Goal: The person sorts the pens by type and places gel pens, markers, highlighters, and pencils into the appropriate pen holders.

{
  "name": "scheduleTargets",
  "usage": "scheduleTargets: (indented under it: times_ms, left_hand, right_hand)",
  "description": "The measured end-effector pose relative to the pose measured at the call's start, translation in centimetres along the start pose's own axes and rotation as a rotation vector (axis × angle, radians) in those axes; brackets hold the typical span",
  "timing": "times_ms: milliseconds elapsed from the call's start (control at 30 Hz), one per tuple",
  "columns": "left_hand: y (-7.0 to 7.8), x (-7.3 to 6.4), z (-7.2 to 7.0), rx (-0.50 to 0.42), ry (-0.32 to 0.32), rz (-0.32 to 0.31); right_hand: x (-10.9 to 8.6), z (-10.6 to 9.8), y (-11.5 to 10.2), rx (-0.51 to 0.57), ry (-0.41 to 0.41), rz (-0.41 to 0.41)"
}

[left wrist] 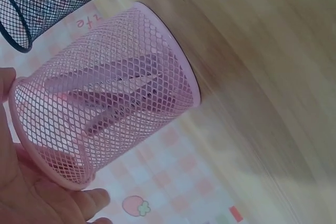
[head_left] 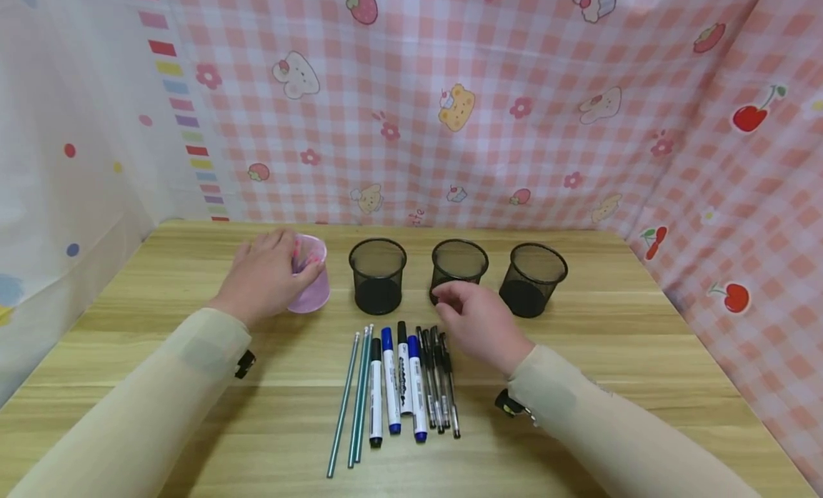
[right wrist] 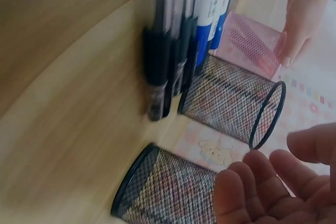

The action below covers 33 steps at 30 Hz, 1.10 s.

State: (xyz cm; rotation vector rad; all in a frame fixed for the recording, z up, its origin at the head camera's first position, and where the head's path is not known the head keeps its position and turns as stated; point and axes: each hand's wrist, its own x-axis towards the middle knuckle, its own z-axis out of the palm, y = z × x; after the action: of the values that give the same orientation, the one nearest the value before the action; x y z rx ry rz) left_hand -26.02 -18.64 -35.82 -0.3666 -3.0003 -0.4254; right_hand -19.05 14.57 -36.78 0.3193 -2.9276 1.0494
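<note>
My left hand (head_left: 266, 278) grips the pink mesh pen cup (head_left: 313, 291) by its rim, thumb on one side and fingers on the other. Through the mesh in the left wrist view, a few short slim items (left wrist: 123, 93) show inside the cup, which stands upright on the table. Fingers loosely bent, my right hand (head_left: 482, 323) hovers in front of the middle black mesh cup (head_left: 459, 259) and holds nothing. Just left of it lie several black-capped clear pens (head_left: 437, 384). Beside those are blue and black whiteboard markers (head_left: 391, 384), then three teal pencils (head_left: 343, 405).
Another black mesh cup (head_left: 378, 291) stands between the pink one and the middle black one. A further black mesh cup (head_left: 530, 287) is at the right end of the row. Behind the wooden table (head_left: 270, 426) hangs a pink checked cloth (head_left: 411, 126).
</note>
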Motion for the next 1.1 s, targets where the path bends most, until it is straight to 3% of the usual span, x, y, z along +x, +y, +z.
scheduleTargets:
  times_ms: [233, 400, 733, 1100]
  left_hand:
    - [1.0, 0.2, -0.1, -0.001, 0.059, 0.060]
    - [2.6, 0.6, -0.4, 0.011, 0.088, 0.121]
    - [5.4, 2.3, 0.4, 0.129, -0.030, 0.190]
    - [6.7, 3.2, 1.1, 0.156, -0.089, 0.224]
  right_hand:
    - [-0.3, -0.5, 1.1, -0.136, -0.085, -0.026]
    - [-0.7, -0.6, 1.5, -0.182, -0.169, 0.028]
    - [-1.9, 0.1, 1.8, -0.254, -0.305, 0.065]
    - [-1.8, 0.6, 2.1, -0.308, -0.322, 0.021]
